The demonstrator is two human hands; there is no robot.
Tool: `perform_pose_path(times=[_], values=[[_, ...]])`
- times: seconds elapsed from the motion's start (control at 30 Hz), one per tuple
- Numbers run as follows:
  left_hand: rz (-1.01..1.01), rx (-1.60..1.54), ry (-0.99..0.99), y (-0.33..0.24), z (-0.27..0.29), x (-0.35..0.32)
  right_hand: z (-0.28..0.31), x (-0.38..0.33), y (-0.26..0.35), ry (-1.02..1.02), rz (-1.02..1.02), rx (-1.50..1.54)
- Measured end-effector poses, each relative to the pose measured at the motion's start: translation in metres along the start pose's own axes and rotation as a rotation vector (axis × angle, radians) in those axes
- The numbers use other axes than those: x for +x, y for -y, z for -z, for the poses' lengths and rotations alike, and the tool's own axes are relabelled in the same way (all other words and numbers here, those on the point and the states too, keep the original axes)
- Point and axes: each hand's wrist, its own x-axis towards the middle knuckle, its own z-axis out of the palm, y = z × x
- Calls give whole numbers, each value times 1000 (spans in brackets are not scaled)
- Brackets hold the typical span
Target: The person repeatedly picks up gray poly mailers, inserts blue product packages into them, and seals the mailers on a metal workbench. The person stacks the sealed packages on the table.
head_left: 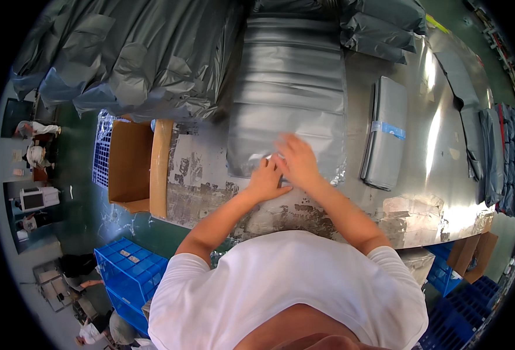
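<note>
A long, shiny grey plastic sheet or flat bag (289,93) stretches away from me across the metal worktable, with several creases running across it. On its near edge lies my left hand (266,179), the thumb spread out to the side and the fingers pointing forward. My right hand (297,160) is just beside and above it, over the sheet, its fingertips smeared by motion. The two hands touch or overlap at the fingers; which one, I cannot tell. To the right rests a folded grey bundle (387,146) with a blue band (388,129) around it.
Heaps of grey plastic bags (135,58) cover the far left, and more grey bags (380,26) sit at the far right. An open cardboard box (132,166) stands at the table's left edge. Blue crates (130,274) are below left. Other people are distant at left.
</note>
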Motion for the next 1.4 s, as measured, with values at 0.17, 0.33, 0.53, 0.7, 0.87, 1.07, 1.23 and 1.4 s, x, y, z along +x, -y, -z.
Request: perform_pose_path(times=[0.17, 0.33, 0.53, 0.7, 0.87, 1.07, 1.23, 1.4], values=[[314, -115, 458, 27, 18, 46, -37, -17, -47, 322, -120, -397], [301, 224, -188, 46, 14, 54, -33, -22, -58, 304, -87, -372], [121, 298, -206, 82, -24, 11, 56, -51, -112, 57, -198, -194], [-73, 91, -96, 65, -24, 6, 175, -47, -206, -89, -379, -607], [-49, 134, -113, 62, -19, 1, 191, -20, -243, 368, -703, -516], [-60, 113, -140, 67, -18, -5, 175, -30, -258, 118, -1049, -105], [-62, 84, -151, 71, -25, -9, 185, -21, -181, -438, -936, 665], [-75, 161, -172, 71, -29, -10, 197, -13, -48, -518, -944, 1371]])
